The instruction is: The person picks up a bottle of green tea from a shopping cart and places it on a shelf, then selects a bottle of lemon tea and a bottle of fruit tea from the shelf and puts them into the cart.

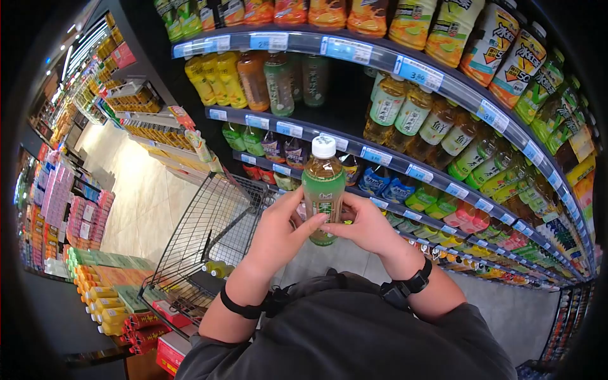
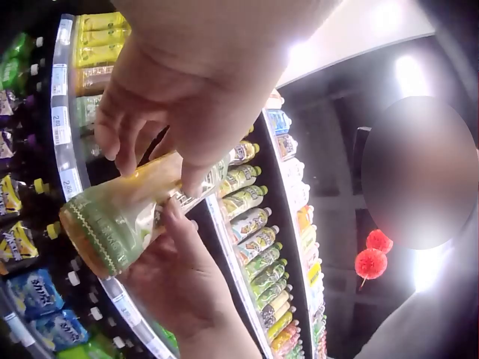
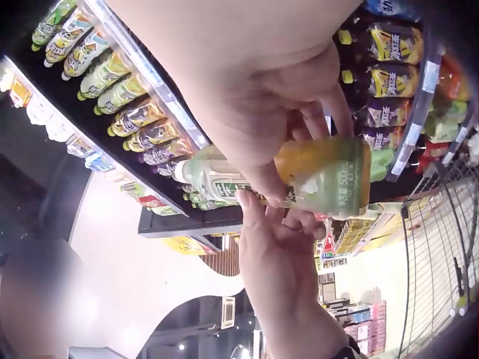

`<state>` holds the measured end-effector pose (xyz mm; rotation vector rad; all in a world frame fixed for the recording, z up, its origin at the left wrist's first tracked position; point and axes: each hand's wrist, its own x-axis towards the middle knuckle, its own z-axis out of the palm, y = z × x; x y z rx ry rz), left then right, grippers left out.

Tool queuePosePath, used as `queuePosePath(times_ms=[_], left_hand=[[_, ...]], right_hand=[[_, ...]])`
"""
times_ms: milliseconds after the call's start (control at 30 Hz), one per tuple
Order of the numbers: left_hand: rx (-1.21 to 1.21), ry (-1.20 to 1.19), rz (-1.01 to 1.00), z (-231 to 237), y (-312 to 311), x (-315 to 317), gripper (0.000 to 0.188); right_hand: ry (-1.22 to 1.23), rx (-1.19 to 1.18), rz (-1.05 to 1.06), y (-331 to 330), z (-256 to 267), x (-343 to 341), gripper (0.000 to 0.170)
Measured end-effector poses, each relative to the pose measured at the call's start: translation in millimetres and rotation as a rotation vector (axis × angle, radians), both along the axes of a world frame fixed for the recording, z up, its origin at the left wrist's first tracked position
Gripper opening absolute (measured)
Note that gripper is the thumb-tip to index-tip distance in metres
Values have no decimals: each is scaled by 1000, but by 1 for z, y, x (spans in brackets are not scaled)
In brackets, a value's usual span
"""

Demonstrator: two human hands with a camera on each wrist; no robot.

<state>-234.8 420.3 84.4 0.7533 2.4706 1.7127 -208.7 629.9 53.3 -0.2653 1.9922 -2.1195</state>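
Observation:
A bottled tea drink [image 1: 323, 180] with a white cap and a green label stands upright between my two hands in the head view, in front of the shelves. My left hand [image 1: 283, 223] grips its left side and my right hand [image 1: 366, 223] its right side. Both thumbs lie across the front of the label, tips close together. In the left wrist view, the base of the bottle [image 2: 105, 228] points down and left, below the left hand [image 2: 176, 97]. Fingers of the right hand [image 3: 269, 97] curl behind the bottle [image 3: 337, 176] in the right wrist view.
Curved shelves with price tags [image 1: 418, 73] and rows of bottled drinks [image 1: 437, 130] fill the front and right. A wire shopping cart [image 1: 209, 212] with several bottles inside stands at my left. Boxes and yellow bottles [image 1: 107, 310] are stacked beyond it, by a tiled aisle [image 1: 136, 202].

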Motion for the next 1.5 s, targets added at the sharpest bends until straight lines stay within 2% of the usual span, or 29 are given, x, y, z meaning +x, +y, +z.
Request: queuePosePath(times_ms=[67, 167, 333, 400, 467, 633, 700, 900, 933, 1100, 1233, 1400, 1500], left_hand=[[-39, 20, 24, -3, 13, -5, 52], [-117, 30, 84, -9, 27, -13, 45], [-154, 68, 156, -5, 37, -30, 42], [-164, 83, 141, 1, 38, -40, 42], [-157, 105, 126, 1, 37, -55, 42], [-105, 151, 66, 2, 37, -98, 44], [-57, 175, 26, 0, 36, -120, 46], [19, 184, -69, 6, 39, -181, 52], [71, 151, -69, 13, 42, -188, 41], [34, 113, -128, 5, 45, -228, 40], [41, 148, -160, -5, 45, -250, 41], [-17, 161, -208, -9, 40, -265, 38], [-30, 160, -214, -9, 36, -267, 41]], right_hand=[[119, 177, -76, 14, 5, -7, 58], [134, 271, -110, 27, 8, -17, 59], [135, 249, -122, 30, 1, -42, 57], [127, 224, -133, 27, 2, -53, 56], [240, 224, -224, 24, 7, -64, 59], [327, 262, -289, 23, -1, -102, 58], [307, 179, -338, 19, 7, -115, 57], [384, 292, -483, 14, 12, -164, 56], [398, 284, -504, 13, 13, -171, 56], [332, 332, -596, 14, 3, -201, 54], [348, 469, -599, 16, 10, -213, 52], [229, 385, -569, 15, -7, -223, 50], [287, 364, -564, 13, -10, -225, 51]])
